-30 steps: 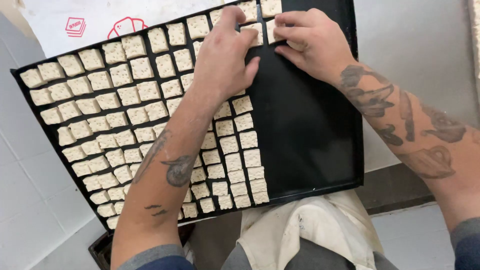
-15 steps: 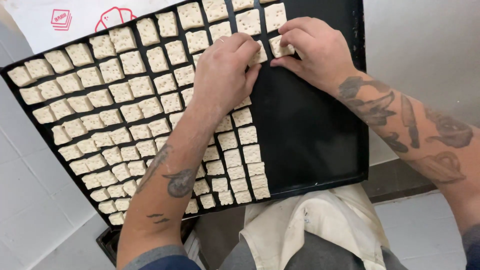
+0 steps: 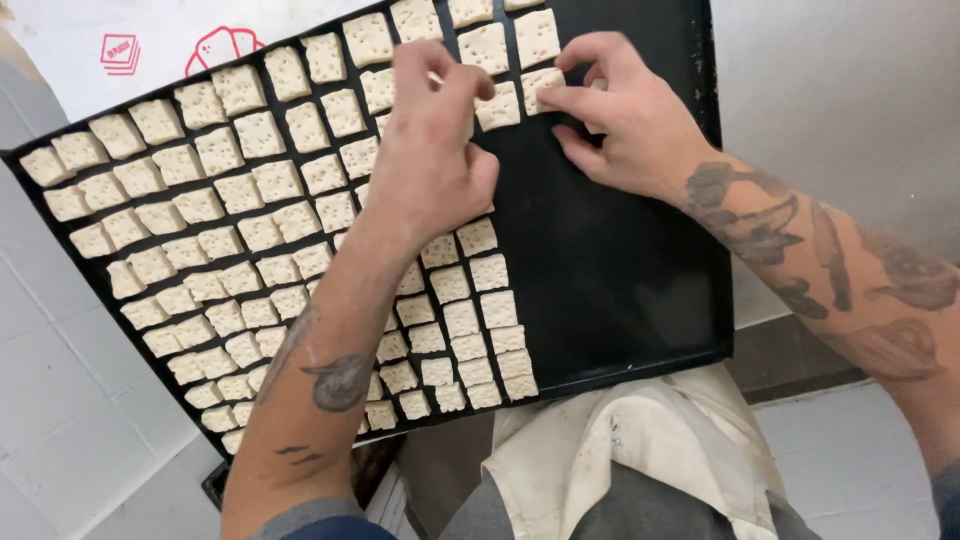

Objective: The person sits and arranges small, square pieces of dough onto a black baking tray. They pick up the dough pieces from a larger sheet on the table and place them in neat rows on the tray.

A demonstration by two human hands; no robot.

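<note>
A black tray (image 3: 640,300) fills most of the view, its left part covered with rows of pale, dimpled dough squares (image 3: 230,230) and its right part bare, with a cream apron (image 3: 640,450) just below its near edge. The left hand (image 3: 425,165) hovers over the upper middle rows, fingers curled and bunched together at a square I cannot make out beneath them. The right hand (image 3: 625,115), just beside it, pinches one square (image 3: 540,85) near the tray's far edge between thumb and forefinger.
</note>
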